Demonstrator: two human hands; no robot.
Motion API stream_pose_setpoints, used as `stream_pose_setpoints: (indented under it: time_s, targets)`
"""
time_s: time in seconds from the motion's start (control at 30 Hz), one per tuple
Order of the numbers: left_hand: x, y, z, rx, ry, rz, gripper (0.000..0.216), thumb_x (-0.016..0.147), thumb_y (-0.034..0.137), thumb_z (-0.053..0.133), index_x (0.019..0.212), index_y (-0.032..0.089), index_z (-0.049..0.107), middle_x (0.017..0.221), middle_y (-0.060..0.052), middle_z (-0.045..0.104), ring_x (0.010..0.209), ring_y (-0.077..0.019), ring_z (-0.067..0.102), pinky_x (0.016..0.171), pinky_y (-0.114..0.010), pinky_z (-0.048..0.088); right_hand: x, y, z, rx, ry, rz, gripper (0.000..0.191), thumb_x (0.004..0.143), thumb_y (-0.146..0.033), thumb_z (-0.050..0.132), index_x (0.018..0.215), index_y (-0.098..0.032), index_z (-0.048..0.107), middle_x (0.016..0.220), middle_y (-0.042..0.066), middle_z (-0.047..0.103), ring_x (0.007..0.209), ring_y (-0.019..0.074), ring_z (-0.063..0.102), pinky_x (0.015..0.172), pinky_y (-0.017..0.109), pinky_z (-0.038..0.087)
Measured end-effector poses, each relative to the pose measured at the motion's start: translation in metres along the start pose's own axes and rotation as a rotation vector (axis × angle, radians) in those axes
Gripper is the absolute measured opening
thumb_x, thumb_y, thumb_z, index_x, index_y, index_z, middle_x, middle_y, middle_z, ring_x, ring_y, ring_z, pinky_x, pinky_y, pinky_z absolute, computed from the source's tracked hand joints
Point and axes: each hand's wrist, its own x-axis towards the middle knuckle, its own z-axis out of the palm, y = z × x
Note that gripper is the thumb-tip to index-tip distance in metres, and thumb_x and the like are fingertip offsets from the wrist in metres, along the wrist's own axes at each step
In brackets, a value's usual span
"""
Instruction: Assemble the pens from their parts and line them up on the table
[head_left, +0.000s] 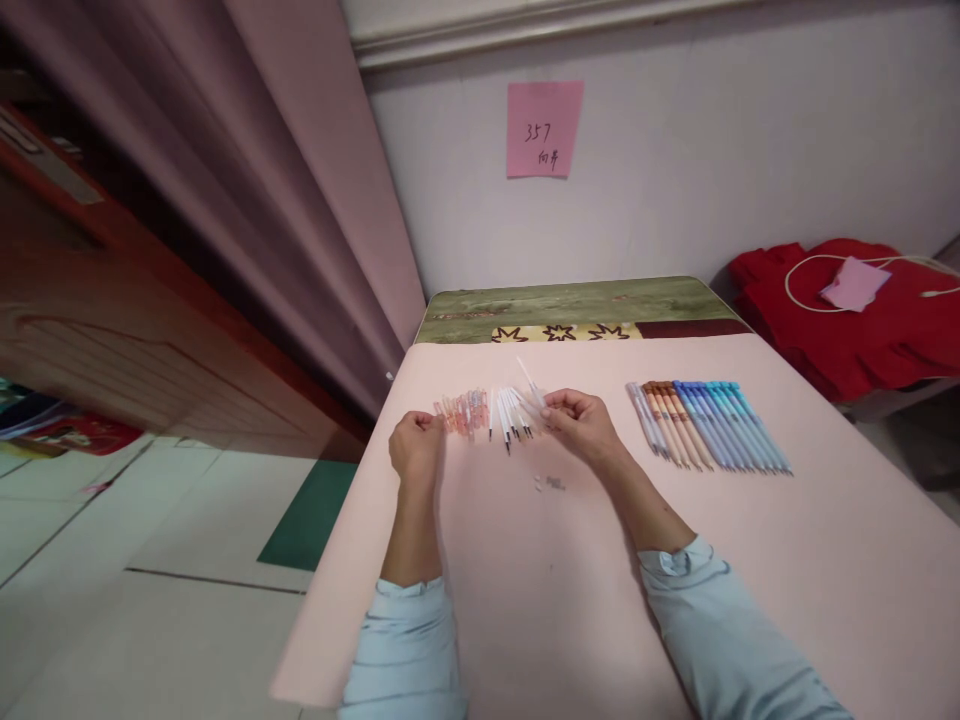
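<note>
My left hand (416, 447) rests on the pink tabletop (570, 580), curled shut, its fingers by a small pile of clear pink pen barrels (461, 413). My right hand (579, 420) is pinched shut on a thin white pen refill (528, 380) that sticks up and to the left. Several white refills with dark tips (511, 412) lie fanned between the hands. A few tiny pen parts (550, 484) lie below the right hand. Whether the left hand holds anything is hidden.
A row of several assembled pens (709, 423), white, orange and blue, lies to the right. A green patterned cloth (570, 305) covers the table's far end. A pink note (544, 128) hangs on the wall. Red fabric (855, 310) lies at right; a curtain (300, 200) hangs at left.
</note>
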Motion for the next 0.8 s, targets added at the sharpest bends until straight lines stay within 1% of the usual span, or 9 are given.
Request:
stream_pose_setpoints:
  time_s: [0.1,0.2,0.27,0.4,0.47,0.57,0.63,0.7,0.8]
  targets:
    - [-0.007,0.009,0.002,0.096,-0.045,0.020,0.017,0.071,0.041,0.065,0.071,0.025,0.063,0.078,-0.003,0.069,0.076,-0.0243,0.061,0.064,-0.033,0.041,-0.001,0.000,0.001,-0.010,-0.017,0.002,0.031,0.062,-0.036,0.081,0.081,-0.015,0.069,0.060,-0.002,0.059,0.051,0.0092,0.049,0.049,0.022,0.035]
    - [-0.009,0.011,0.002,0.119,-0.050,0.017,0.017,0.072,0.042,0.065,0.074,0.025,0.063,0.082,-0.005,0.070,0.080,-0.0259,0.062,0.065,-0.033,0.040,-0.001,-0.001,0.002,-0.007,-0.032,-0.002,0.029,0.063,-0.035,0.081,0.080,-0.015,0.069,0.060,-0.003,0.058,0.051,0.0087,0.047,0.049,0.022,0.035]
    - [-0.008,0.011,0.003,0.090,-0.033,0.020,0.014,0.073,0.039,0.063,0.075,0.025,0.063,0.081,-0.004,0.069,0.078,-0.0244,0.062,0.064,-0.032,0.040,-0.001,-0.002,0.002,-0.004,-0.035,-0.001,0.029,0.062,-0.035,0.081,0.080,-0.015,0.069,0.060,-0.003,0.058,0.051,0.0084,0.047,0.049,0.022,0.034]
    - [-0.011,0.014,0.004,-0.015,-0.008,0.074,0.008,0.073,0.031,0.060,0.074,0.024,0.063,0.074,0.000,0.067,0.070,-0.0188,0.059,0.062,-0.028,0.039,-0.002,-0.002,0.002,-0.006,-0.031,0.006,0.031,0.062,-0.036,0.082,0.080,-0.015,0.069,0.059,-0.003,0.058,0.050,0.0083,0.046,0.048,0.022,0.033]
    - [-0.015,0.018,0.005,-0.068,-0.040,0.087,0.009,0.072,0.032,0.060,0.073,0.024,0.063,0.070,0.001,0.064,0.067,-0.0173,0.058,0.060,-0.027,0.039,-0.002,-0.001,0.001,-0.014,-0.030,0.003,0.031,0.062,-0.037,0.081,0.080,-0.015,0.069,0.060,-0.003,0.058,0.050,0.0088,0.047,0.048,0.022,0.034]
    - [-0.022,0.024,0.003,-0.089,-0.137,0.100,0.017,0.073,0.039,0.062,0.069,0.023,0.060,0.065,0.001,0.062,0.063,-0.0172,0.057,0.059,-0.027,0.039,-0.002,-0.001,0.000,-0.026,-0.036,0.001,0.032,0.063,-0.039,0.081,0.081,-0.016,0.069,0.061,-0.002,0.060,0.051,0.0100,0.049,0.049,0.023,0.036]
    - [-0.027,0.029,0.000,-0.030,-0.189,0.121,0.026,0.071,0.047,0.065,0.068,0.023,0.056,0.067,-0.001,0.064,0.065,-0.0197,0.059,0.060,-0.029,0.040,-0.002,-0.002,0.000,-0.036,-0.037,0.002,0.032,0.063,-0.040,0.080,0.081,-0.016,0.068,0.060,-0.002,0.059,0.050,0.0103,0.048,0.049,0.024,0.036]
    - [-0.032,0.033,-0.003,0.055,-0.208,0.130,0.037,0.063,0.055,0.072,0.070,0.023,0.053,0.072,-0.005,0.066,0.071,-0.0249,0.062,0.062,-0.031,0.041,-0.002,-0.002,0.000,-0.048,-0.037,-0.001,0.033,0.064,-0.041,0.080,0.080,-0.016,0.068,0.059,-0.002,0.058,0.050,0.0101,0.048,0.049,0.024,0.036]
    - [-0.038,0.040,-0.004,0.121,-0.209,0.120,0.048,0.052,0.053,0.080,0.074,0.022,0.051,0.079,-0.012,0.068,0.081,-0.0327,0.065,0.066,-0.035,0.042,-0.001,-0.001,0.000,-0.046,-0.040,-0.003,0.034,0.063,-0.043,0.081,0.081,-0.016,0.067,0.061,-0.002,0.059,0.051,0.0101,0.048,0.048,0.024,0.037]
